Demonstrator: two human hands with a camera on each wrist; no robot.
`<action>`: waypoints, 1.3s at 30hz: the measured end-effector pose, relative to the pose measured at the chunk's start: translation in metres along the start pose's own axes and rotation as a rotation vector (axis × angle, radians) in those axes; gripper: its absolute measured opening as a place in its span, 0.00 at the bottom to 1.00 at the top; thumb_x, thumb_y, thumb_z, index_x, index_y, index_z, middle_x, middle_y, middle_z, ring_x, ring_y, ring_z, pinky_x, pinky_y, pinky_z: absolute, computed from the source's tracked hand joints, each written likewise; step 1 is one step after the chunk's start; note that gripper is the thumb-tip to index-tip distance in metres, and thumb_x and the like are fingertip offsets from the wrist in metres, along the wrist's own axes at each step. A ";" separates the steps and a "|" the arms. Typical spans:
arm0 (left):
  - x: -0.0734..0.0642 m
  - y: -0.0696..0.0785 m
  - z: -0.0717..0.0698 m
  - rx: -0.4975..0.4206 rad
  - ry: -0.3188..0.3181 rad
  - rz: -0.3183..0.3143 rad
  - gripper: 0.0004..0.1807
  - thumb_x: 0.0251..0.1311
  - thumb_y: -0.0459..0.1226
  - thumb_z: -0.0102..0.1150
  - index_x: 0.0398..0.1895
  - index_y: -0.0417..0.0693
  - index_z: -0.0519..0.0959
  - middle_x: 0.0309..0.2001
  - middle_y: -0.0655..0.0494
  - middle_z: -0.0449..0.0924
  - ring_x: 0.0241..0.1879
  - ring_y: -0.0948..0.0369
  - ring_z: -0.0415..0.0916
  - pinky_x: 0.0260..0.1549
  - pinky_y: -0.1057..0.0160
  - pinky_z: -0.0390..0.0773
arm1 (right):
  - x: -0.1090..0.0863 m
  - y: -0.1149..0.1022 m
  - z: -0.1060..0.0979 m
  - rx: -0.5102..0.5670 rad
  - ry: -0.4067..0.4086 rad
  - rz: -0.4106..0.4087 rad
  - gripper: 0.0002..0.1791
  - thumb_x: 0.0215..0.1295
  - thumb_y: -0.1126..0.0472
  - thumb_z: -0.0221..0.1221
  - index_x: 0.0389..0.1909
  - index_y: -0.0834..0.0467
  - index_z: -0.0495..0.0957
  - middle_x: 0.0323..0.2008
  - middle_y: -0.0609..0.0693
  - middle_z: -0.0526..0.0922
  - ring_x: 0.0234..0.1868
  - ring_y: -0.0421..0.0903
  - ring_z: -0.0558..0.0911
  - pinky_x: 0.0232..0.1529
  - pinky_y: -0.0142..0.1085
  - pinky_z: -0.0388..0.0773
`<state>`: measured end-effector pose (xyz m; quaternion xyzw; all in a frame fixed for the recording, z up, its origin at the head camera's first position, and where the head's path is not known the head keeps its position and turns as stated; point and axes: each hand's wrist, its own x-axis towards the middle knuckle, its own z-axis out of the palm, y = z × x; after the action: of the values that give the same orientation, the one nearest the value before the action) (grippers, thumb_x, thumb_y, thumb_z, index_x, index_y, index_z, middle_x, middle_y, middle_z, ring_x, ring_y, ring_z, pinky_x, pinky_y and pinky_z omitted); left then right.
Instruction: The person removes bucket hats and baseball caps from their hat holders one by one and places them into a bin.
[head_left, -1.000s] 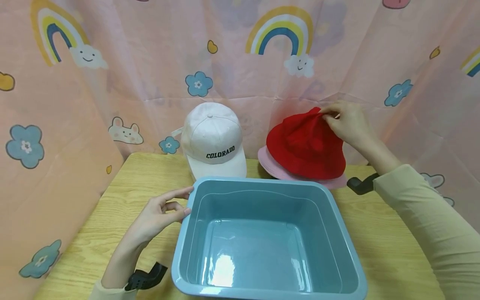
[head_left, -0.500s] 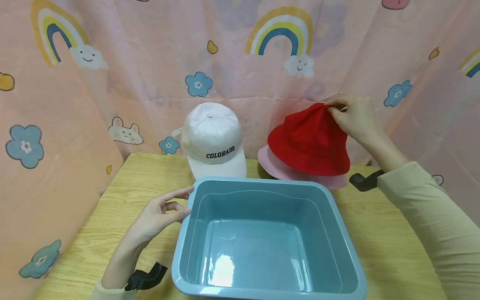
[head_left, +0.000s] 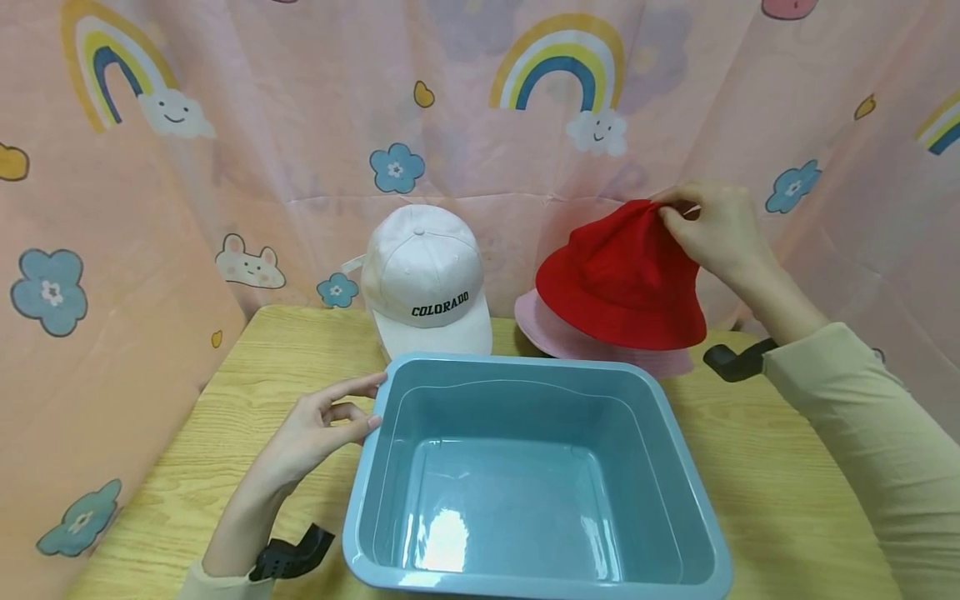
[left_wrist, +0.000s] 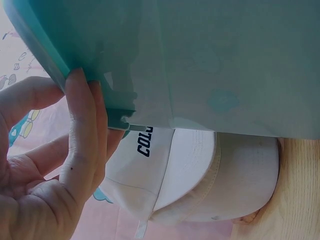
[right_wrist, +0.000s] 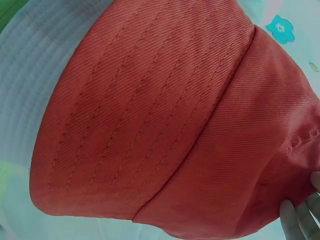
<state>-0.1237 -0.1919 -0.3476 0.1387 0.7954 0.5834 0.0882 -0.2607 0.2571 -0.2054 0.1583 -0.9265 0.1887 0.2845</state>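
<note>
At the back right, my right hand (head_left: 720, 233) pinches the crown of a red bucket hat (head_left: 626, 283). The hat hangs tilted over a pink bucket hat (head_left: 558, 333), which it partly covers. In the right wrist view, the red hat's stitched brim (right_wrist: 135, 110) fills most of the picture, with my fingertips (right_wrist: 290, 220) at the crown. My left hand (head_left: 318, 429) grips the left rim of a blue plastic basin (head_left: 525, 400) between thumb and fingers. Behind the basin stands a white baseball cap (head_left: 431, 258) marked COLORADO, its visor partly hidden by the basin's far rim.
The basin stands on a wood-grain table (head_left: 277, 350). A pink patterned curtain (head_left: 315, 100) hangs close behind the hats and along both sides. In the left wrist view, another pale brim (left_wrist: 245, 180) shows beneath the cap's visor.
My right hand has moved up and slightly right, drawing the red hat's crown upward and uncovering more of the pink brim. The left hand and basin have stayed in place.
</note>
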 end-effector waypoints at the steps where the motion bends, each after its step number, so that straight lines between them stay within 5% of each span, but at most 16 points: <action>1: 0.000 0.000 0.000 0.000 0.000 0.002 0.29 0.61 0.39 0.62 0.67 0.47 0.69 0.53 0.40 0.76 0.34 0.65 0.80 0.40 0.64 0.78 | 0.000 0.000 -0.001 0.006 0.004 -0.003 0.14 0.67 0.63 0.53 0.47 0.63 0.83 0.43 0.63 0.84 0.40 0.56 0.81 0.41 0.32 0.79; 8: 0.000 0.000 -0.001 0.005 -0.006 0.009 0.29 0.62 0.38 0.61 0.67 0.46 0.69 0.47 0.41 0.79 0.33 0.65 0.80 0.40 0.64 0.78 | -0.002 -0.005 -0.008 0.003 0.011 -0.021 0.13 0.67 0.62 0.54 0.46 0.63 0.83 0.42 0.62 0.84 0.39 0.55 0.82 0.33 0.10 0.62; 13: 0.000 0.000 -0.001 0.005 -0.009 0.008 0.29 0.62 0.38 0.61 0.67 0.45 0.68 0.44 0.41 0.80 0.33 0.64 0.80 0.41 0.64 0.78 | -0.003 -0.008 -0.012 0.005 0.027 -0.051 0.13 0.67 0.64 0.55 0.45 0.64 0.83 0.41 0.61 0.84 0.38 0.54 0.82 0.34 0.08 0.62; 22: 0.000 0.000 0.000 0.001 -0.004 0.008 0.29 0.61 0.38 0.62 0.67 0.47 0.69 0.54 0.39 0.74 0.34 0.65 0.80 0.40 0.63 0.79 | -0.006 -0.013 -0.017 -0.014 0.031 -0.104 0.11 0.66 0.65 0.56 0.45 0.63 0.83 0.40 0.60 0.84 0.37 0.52 0.81 0.37 0.08 0.58; 31: -0.001 0.000 0.000 0.007 -0.002 0.013 0.29 0.62 0.38 0.61 0.67 0.47 0.69 0.53 0.40 0.75 0.34 0.65 0.80 0.40 0.63 0.78 | -0.010 -0.021 -0.023 -0.039 0.037 -0.166 0.10 0.63 0.66 0.58 0.42 0.61 0.85 0.37 0.57 0.84 0.32 0.35 0.75 0.38 0.08 0.59; 39: 0.000 0.000 0.001 0.013 0.000 0.007 0.29 0.61 0.39 0.62 0.67 0.47 0.69 0.53 0.40 0.75 0.34 0.66 0.80 0.40 0.62 0.78 | -0.015 -0.029 -0.031 -0.027 0.010 -0.201 0.10 0.63 0.68 0.59 0.43 0.63 0.84 0.38 0.58 0.84 0.35 0.48 0.80 0.39 0.07 0.58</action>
<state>-0.1232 -0.1913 -0.3475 0.1419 0.7988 0.5783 0.0853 -0.2232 0.2476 -0.1829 0.2458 -0.9069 0.1474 0.3087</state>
